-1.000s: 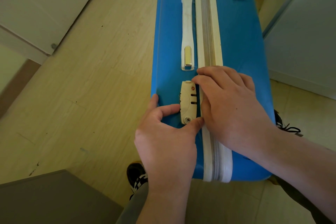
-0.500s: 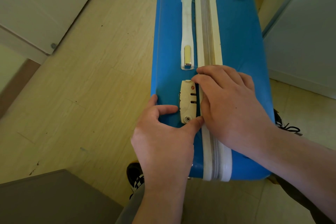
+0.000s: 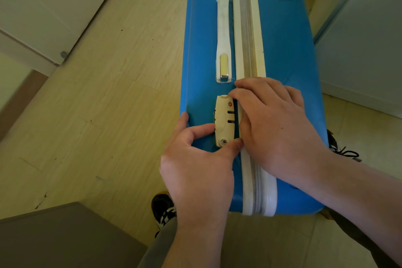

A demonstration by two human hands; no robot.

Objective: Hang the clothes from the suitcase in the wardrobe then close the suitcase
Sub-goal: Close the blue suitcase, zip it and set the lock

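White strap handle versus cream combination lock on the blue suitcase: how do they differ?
The white strap handle is long and narrow; the cream combination lock is short and rounded. The left hand pinches the lock; the handle is ungripped. Both sit beside the white zip band on the blue suitcase.

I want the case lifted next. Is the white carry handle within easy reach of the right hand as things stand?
Probably yes. The white carry handle lies bare on the suitcase, just beyond the right hand, with nothing covering it.
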